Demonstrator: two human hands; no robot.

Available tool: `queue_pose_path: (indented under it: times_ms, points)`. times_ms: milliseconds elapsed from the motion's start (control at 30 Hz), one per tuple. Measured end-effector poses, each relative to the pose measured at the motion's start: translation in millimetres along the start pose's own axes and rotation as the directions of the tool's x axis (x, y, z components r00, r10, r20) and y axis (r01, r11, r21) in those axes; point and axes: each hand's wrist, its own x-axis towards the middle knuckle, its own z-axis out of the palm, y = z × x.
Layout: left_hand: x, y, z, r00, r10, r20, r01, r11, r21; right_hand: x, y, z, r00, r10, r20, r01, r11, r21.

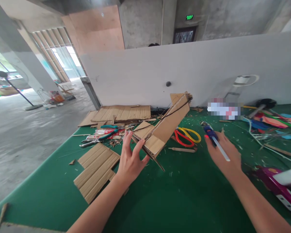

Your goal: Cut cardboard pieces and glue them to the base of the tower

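My left hand (132, 158) is closed on the near end of a cardboard structure (171, 119), fingers on its top and side and thumb underneath. The structure is tilted, its far end raised to the right, and a dark cord runs along it. My right hand (224, 155) is wrapped around a blue glue gun (210, 132). A whitish glue stick (221, 150) juts from its back, and its nozzle points away from me. Between my hands lie scissors (188, 137) with red and yellow handles and a thin brown stick (183, 149).
Cut cardboard (95, 174) lies left of my left hand. Behind it are teal-handled pliers (109, 131) and stacked cardboard sheets (121, 113). A purple object (278, 187), partly cut off, is at the right. Coloured scraps (276, 123) and a white cable (253, 136) lie behind it. A white partition (135, 77) borders the green table.
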Motion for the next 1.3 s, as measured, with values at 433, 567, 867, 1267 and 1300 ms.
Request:
queue_pose_path:
  times_ms: [433, 567, 867, 1267, 1300]
  points:
    - [11.5, -2.4, -0.5, 0.621, -0.611, 0.491, 0.749, 0.28, -0.6, -1.3, -5.3, 2.3, 0.999, 0.001, 0.051, -0.002, 1.0, 0.021]
    - [21.6, -0.2, -6.7, 0.44, -0.596, 0.671, 0.849, 0.034, -0.527, -1.3, -5.1, 5.9, 0.999, -0.028, 0.04, 0.027, 0.999, 0.025]
    - [21.9, -15.2, -11.4, 0.438, -0.378, 0.816, 0.862, -0.079, -0.5, -2.1, -7.8, 3.9, 0.997, -0.036, 0.066, 0.035, 0.999, 0.016]
    - [19.2, -22.4, -10.4, 0.503, -0.324, 0.801, 0.858, 0.072, -0.509, -4.9, -15.1, -5.8, 1.0, 0.009, -0.013, -0.004, 0.938, 0.347]
    - [18.9, -20.6, -10.7, 0.525, -0.323, 0.787, 0.845, 0.091, -0.526, -5.9, -18.0, -9.7, 1.0, 0.001, 0.023, -0.011, 0.898, 0.44]
